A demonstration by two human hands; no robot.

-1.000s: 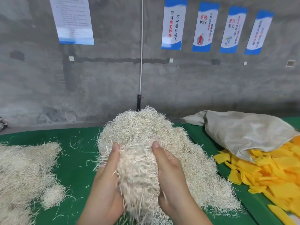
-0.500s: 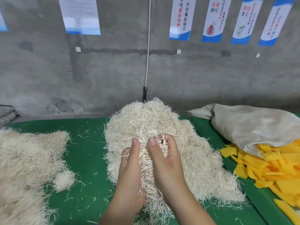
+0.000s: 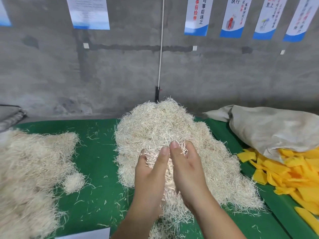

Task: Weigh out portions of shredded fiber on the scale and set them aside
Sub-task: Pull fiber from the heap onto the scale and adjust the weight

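Both hands press together around one clump of shredded fiber (image 3: pixel 156 158): the left hand (image 3: pixel 151 171) and right hand (image 3: pixel 187 169) cup it between their palms, fingers curled round it, fingertips nearly touching, just above the big fiber pile (image 3: pixel 172 131) in the middle of the green desk (image 3: pixel 96 161). A second, flatter fiber pile (image 3: pixel 29 166) lies at the left, with one small ball of fiber (image 3: pixel 74 182) beside it. A second ago the hands stood well apart around a wide bunch; since then they have closed in and the clump has narrowed. At the right, one grey sack (image 3: pixel 272 128) spills yellow strips (image 3: pixel 293 171). Six wall posters show in whole or part; one poster (image 3: pixel 197 14) reads 可事后返工 in black beside red characters, and another poster (image 3: pixel 233 16) reads 执行.
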